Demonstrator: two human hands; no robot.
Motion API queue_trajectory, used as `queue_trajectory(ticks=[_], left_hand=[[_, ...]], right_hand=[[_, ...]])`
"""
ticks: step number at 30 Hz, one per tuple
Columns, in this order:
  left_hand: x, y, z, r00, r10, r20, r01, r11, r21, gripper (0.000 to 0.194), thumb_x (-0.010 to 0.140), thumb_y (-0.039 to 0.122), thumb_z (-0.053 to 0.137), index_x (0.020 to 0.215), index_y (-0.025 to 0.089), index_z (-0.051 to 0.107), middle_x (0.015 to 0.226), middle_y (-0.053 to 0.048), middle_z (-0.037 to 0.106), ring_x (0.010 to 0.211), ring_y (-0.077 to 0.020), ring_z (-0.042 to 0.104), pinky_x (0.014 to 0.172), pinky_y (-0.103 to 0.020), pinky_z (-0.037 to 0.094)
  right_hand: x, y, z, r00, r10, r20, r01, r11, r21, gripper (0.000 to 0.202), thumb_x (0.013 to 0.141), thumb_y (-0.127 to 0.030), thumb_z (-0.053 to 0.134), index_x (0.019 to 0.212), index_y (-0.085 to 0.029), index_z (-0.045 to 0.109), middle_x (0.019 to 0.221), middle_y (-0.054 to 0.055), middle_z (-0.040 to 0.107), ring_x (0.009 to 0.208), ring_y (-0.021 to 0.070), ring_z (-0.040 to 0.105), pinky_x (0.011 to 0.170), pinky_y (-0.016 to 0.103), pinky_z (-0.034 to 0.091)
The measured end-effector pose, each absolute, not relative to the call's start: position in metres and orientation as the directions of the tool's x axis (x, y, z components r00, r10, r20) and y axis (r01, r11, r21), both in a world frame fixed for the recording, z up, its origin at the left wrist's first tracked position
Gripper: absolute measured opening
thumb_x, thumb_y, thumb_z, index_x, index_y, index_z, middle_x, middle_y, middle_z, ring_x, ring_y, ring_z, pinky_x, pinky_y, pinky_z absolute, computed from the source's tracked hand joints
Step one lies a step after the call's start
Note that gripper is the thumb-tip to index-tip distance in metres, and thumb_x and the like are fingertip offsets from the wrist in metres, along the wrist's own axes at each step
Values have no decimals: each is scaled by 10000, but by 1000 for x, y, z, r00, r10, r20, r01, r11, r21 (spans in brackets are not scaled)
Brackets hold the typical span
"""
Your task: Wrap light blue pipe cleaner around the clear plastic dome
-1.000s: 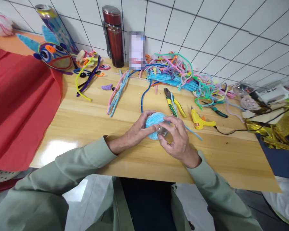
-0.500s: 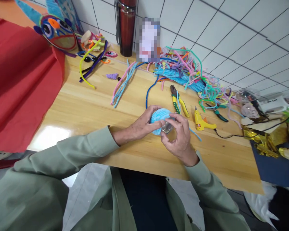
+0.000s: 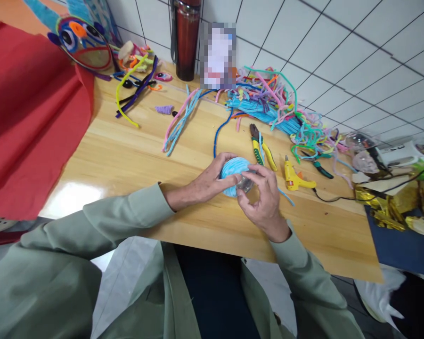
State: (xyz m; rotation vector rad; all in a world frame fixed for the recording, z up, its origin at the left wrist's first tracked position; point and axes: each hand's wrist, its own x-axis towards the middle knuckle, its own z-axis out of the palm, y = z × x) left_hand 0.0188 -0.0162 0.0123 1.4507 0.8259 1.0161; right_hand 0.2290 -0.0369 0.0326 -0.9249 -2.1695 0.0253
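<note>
A clear plastic ball wrapped in light blue pipe cleaner is held over the front part of the table. My left hand curls round its left side, thumb across the front. My right hand pinches the right side, where a bare see-through part shows between the fingers. A loose light blue pipe cleaner end sticks out to the right, behind my right hand. Just beyond the ball lie yellow-and-green pliers, with a light blue strand across them.
A yellow glue gun lies at right, its cord running right. A heap of pipe cleaners lies along the tiled wall, near a dark red bottle and a blurred phone. Red cloth covers the left; gold foil lies far right.
Both hands stay on the blue-wrapped ball with almost the same grip; the right fingers have shifted very slightly. The whole view has moved a little.
</note>
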Motion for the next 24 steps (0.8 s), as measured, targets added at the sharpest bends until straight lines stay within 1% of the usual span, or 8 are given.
queue_trajectory(ticks=[4, 8, 13, 15, 17, 19, 21, 24], left_hand=[[21, -16, 9, 370, 916, 158, -47, -151, 987, 517, 987, 512, 690, 1381, 243, 492, 1364, -108, 596, 1239, -285, 594, 1089, -444, 520], [21, -16, 7, 371, 915, 159, -32, -158, 987, 557, 971, 524, 714, 1392, 231, 498, 1395, -118, 585, 1275, -299, 584, 1123, -453, 503], [18, -16, 10, 380, 911, 159, -37, -157, 987, 561, 967, 509, 730, 1407, 236, 514, 1416, -114, 598, 1312, -296, 581, 1152, -446, 491], [18, -14, 12, 385, 912, 142, -55, -131, 990, 572, 956, 517, 737, 1409, 232, 535, 1413, -113, 623, 1324, -304, 594, 1177, -464, 478], [18, -10, 14, 362, 927, 103, -66, -84, 994, 581, 929, 517, 758, 1395, 222, 576, 1391, -107, 658, 1321, -315, 609, 1192, -483, 473], [19, -6, 17, 303, 952, 40, -119, -4, 993, 550, 903, 496, 772, 1348, 205, 629, 1364, -102, 696, 1308, -321, 626, 1188, -489, 484], [20, 0, 20, 285, 957, -48, -270, 129, 954, 483, 915, 500, 729, 1272, 178, 683, 1326, -113, 740, 1280, -331, 658, 1152, -488, 527], [17, 7, 26, 386, 907, -169, -487, 356, 798, 449, 962, 523, 631, 1218, 166, 721, 1252, -124, 799, 1185, -339, 732, 995, -484, 633]], right_hand=[[227, -38, 33, -438, 628, 643, 635, 722, -273, 514, 899, -208, 719, 1384, -298, 579, 1327, 137, 656, 1220, 364, 683, 1025, 616, 611], [226, -41, 32, -443, 618, 649, 626, 731, -269, 547, 881, -193, 724, 1398, -287, 571, 1327, 147, 657, 1223, 374, 674, 1023, 621, 606], [228, -40, 32, -433, 633, 641, 623, 725, -295, 518, 907, -196, 715, 1399, -298, 591, 1340, 139, 668, 1250, 370, 676, 1051, 628, 596], [231, -36, 30, -414, 666, 621, 592, 715, -373, 470, 948, -235, 706, 1402, -298, 605, 1355, 131, 683, 1283, 356, 679, 1088, 622, 592], [235, -32, 27, -369, 726, 579, 519, 679, -520, 457, 1005, -316, 674, 1453, -294, 585, 1423, 133, 669, 1362, 343, 659, 1133, 611, 586], [239, -28, 21, -314, 777, 546, 420, 629, -654, 512, 1049, -428, 622, 1530, -280, 529, 1526, 151, 610, 1457, 341, 609, 1162, 605, 580], [240, -25, 16, -264, 795, 546, 349, 606, -714, 586, 1061, -529, 586, 1575, -265, 486, 1589, 168, 553, 1519, 352, 557, 1173, 612, 574], [239, -25, 12, -232, 802, 550, 324, 597, -734, 609, 1053, -570, 597, 1567, -258, 501, 1576, 172, 563, 1510, 356, 559, 1158, 616, 581]])
